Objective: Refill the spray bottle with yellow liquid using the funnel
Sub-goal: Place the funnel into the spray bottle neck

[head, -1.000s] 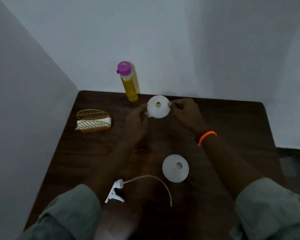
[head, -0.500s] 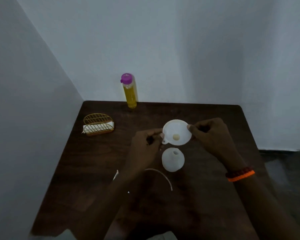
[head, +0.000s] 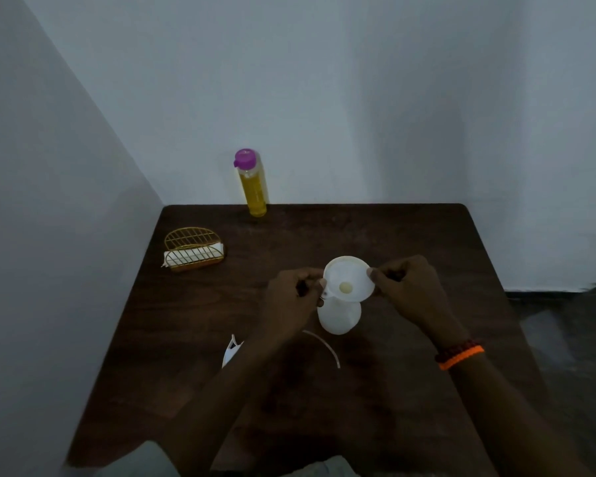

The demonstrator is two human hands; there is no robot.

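Two hands hold a white funnel by its rim above the open white spray bottle at the middle of a dark desk. Left hand and right hand fingers pinch opposite edges. A bottle of yellow liquid stands at the far edge.

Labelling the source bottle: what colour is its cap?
Purple cap, on the yellow-liquid bottle; head view.
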